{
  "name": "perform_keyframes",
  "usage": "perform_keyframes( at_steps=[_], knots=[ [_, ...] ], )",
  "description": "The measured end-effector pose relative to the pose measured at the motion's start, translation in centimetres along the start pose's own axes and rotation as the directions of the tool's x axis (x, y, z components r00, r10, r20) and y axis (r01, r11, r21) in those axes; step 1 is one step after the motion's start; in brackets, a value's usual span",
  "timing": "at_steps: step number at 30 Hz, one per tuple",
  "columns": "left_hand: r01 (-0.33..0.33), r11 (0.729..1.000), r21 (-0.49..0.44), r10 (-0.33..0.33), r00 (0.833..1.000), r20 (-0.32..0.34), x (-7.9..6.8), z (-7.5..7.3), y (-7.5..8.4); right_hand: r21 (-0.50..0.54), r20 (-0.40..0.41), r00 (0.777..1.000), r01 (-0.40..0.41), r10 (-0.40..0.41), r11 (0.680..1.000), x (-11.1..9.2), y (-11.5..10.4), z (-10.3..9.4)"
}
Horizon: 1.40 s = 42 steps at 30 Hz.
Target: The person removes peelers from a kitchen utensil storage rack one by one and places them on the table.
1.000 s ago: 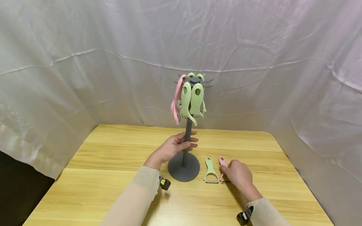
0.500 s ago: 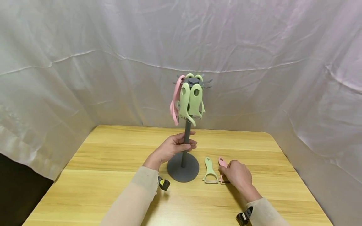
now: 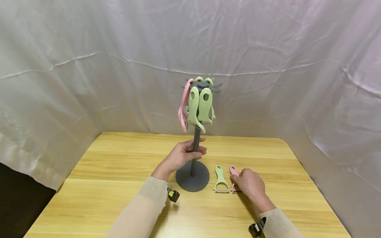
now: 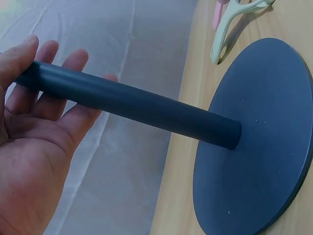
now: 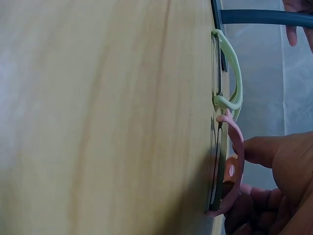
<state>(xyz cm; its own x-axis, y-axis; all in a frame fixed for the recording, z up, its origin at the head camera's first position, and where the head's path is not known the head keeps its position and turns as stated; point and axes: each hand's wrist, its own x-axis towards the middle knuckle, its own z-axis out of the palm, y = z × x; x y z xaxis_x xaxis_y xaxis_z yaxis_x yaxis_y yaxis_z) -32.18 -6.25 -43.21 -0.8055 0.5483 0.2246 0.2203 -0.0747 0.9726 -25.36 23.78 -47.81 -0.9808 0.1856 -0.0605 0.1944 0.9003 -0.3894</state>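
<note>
My left grip (image 3: 177,157) holds the pole (image 4: 146,110), thumb on the near side and fingers behind; I'd say that steadies it, since the load hangs high and only the base (image 3: 192,183), flat on the desk (image 3: 98,178), resists tipping. My right grip (image 3: 251,183) pinches the pink peeler (image 3: 233,170) by its sides, low at the desk just right of the green peeler (image 3: 220,173); whether it is lifted at all I cannot tell. Pinching there leaves the hole in its handle uncovered. The green peeler lies with its hole away from me and its blade towards me. Up top, the front green peelers (image 3: 205,107) hang by their holes from hooks (image 3: 218,85), blade ends down, beside a hanging pink one (image 3: 184,102).
</note>
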Motion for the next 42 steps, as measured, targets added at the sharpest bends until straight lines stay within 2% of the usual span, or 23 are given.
perform_keyframes(
  at_steps=[11,26,34,42],
  knots=[
    [0.011,1.0,0.025,-0.013,0.998,0.059,-0.19,0.03,0.53,0.005,-0.001,1.0,0.01,-0.01,1.0,-0.14,-0.07,0.01],
    [0.049,0.999,0.005,-0.049,0.992,0.12,-0.35,-0.56,0.86,0.013,-0.006,1.0,0.01,-0.01,1.0,-0.04,-0.36,0.18],
    [0.041,0.999,0.004,-0.041,0.99,0.135,-0.36,-0.82,0.7,0.007,-0.005,1.0,0.003,-0.003,1.0,0.24,-0.28,0.4],
    [0.056,0.998,0.023,-0.058,0.993,0.107,-0.39,-0.6,0.89,0.0,-0.001,1.0,-0.011,0.011,1.0,0.37,-0.11,0.44]
  ],
)
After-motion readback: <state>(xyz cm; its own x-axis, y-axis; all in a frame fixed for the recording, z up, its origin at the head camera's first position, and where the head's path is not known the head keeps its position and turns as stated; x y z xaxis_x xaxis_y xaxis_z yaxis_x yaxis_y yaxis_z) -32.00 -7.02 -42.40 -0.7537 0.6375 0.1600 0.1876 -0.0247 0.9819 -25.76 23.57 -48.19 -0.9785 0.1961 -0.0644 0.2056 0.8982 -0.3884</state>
